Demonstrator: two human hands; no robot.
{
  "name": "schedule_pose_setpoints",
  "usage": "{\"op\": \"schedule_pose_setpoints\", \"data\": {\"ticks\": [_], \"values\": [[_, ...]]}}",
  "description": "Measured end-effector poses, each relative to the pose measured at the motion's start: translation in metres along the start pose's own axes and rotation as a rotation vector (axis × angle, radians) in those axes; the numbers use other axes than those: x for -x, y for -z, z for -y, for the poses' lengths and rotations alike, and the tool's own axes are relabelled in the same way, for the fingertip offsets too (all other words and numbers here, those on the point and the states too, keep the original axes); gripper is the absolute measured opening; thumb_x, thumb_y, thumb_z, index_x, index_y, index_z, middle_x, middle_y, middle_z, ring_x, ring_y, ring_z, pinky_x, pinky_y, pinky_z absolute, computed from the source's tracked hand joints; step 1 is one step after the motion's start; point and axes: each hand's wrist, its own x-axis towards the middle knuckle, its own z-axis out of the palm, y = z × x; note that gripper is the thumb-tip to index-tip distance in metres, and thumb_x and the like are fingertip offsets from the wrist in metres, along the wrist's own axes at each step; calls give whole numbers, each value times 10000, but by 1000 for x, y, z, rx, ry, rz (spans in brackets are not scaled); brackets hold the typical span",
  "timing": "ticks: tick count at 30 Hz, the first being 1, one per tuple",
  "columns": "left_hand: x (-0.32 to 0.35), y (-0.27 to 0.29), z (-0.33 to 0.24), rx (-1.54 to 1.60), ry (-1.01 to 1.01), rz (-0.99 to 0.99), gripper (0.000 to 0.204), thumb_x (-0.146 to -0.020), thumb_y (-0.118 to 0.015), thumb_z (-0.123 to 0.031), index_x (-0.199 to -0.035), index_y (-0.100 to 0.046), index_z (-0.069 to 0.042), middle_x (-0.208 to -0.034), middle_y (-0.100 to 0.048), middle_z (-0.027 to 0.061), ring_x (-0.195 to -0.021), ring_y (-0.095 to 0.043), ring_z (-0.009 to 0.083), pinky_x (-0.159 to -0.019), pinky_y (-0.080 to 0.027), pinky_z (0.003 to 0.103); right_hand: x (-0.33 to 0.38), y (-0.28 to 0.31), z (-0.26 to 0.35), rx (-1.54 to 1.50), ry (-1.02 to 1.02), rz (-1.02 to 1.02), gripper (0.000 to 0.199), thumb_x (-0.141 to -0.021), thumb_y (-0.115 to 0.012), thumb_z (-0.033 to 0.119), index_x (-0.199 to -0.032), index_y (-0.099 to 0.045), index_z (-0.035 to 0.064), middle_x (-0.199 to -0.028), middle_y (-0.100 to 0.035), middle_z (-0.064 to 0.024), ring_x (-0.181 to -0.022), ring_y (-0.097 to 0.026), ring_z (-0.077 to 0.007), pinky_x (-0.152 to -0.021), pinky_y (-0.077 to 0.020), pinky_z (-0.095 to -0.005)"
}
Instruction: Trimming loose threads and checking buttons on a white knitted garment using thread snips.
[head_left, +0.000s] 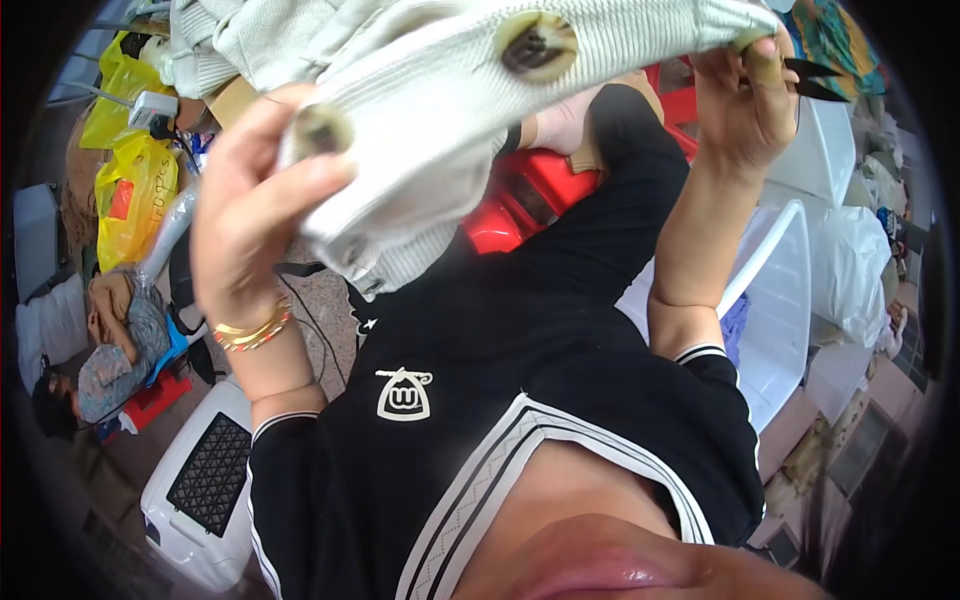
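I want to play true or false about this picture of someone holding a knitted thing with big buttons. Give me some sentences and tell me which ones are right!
1. The left hand grips the cream knitted garment near a button. True.
2. The right hand holds a red pencil. False: it holds small dark snips and pinches the garment's edge.
3. Gold bangles sit on the left wrist. True.
4. The person wears a yellow shirt. False: the shirt is black with white trim.
5. The garment lies flat on the floor. False: both hands hold it up.
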Motion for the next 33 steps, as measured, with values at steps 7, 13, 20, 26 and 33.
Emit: {"op": "schedule_pose_setpoints", "data": {"ticks": [7, 13, 20, 26, 33], "values": [[55, 65, -65, -429, -341, 400, 546, -716, -803, -302, -992, -623, 133, -895, -653, 177, -766, -618, 207, -687, -457, 278, 49, 10, -3, -31, -99, 268, 431, -832, -700, 397, -849, -560, -10, -795, -565, -120, -747, -542, -225, -708, -426, -327], [21, 55, -2, -769, 255, -108, 308, -899, -665, -298, -1001, -654, -8, -832, -599, 11, -729, -533, 74, -626, -413, 215, 64, -52, -95, 203, -439, 254, 122, -921, -666, 94, -1004, -643, 7, -760, -580, 35, -653, -471, -23, -581, -375, -192], [11, 27, 45, -983, -574, -293, 272, -750, -776, -79, -1014, -714, -62, -986, -632, 64, -883, -597, 176, -771, -460, 286, 65, -69, -129, -168, -173, 148, 404, -826, -731, -37, -1205, -606, 28, -762, -426, 101, -642, -385, 7, -568, -305, -158], [9, 19, 60, -1013, -626, -259, 278, -689, -833, -78, -956, -754, -89, -910, -598, 48, -794, -584, 165, -663, -462, 264, 45, -100, -54, 583, -113, 84, 493, -747, -815, 98, -1195, -632, 4, -675, -487, -2, -549, -455, -107, -521, -319, -236], [-4, 15, 68, -1018, -693, -308, 223, -693, -814, -65, -907, -762, -104, -827, -557, 27, -726, -523, 156, -630, -415, 275, 43, -123, -76, 597, 64, 231, 428, -716, -783, 85, -1140, -729, 101, -622, -505, 2, -508, -506, -117, -472, -372, -252]]}}
